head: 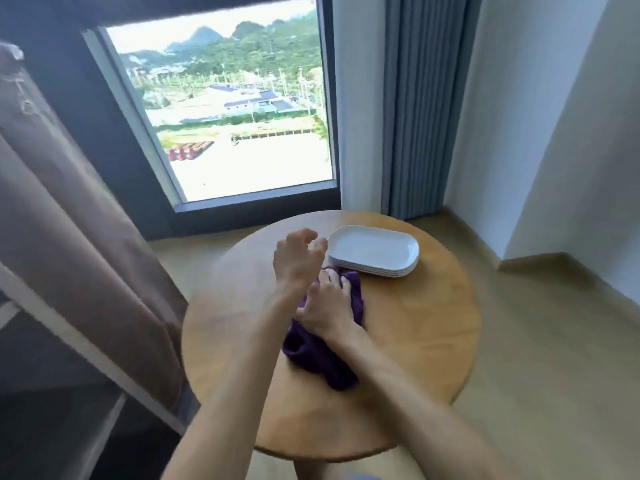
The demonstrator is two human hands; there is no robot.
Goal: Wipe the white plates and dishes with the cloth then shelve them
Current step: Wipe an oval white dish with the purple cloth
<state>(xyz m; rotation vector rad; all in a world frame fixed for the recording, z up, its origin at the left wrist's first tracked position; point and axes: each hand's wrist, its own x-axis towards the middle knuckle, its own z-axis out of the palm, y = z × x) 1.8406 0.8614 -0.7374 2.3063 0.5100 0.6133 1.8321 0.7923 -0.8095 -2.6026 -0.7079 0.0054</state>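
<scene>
Stacking four deep, the plates [373, 251] sit just beyond the fingers of the left hand [297, 259], which hovers loosely curled and empty, likely reaching for the top one. Under the right hand [329, 311], fingers press into and gather the cloth [323, 344], apparently readying it for wiping. Both rest on a round wooden tabletop [433, 341] beside a window [228, 109] and curtain [408, 105].

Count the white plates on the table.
4, judging by the rim edges: all in one stack of plates on the far side of the table, beyond the cloth. More could be hidden within the stack.
</scene>
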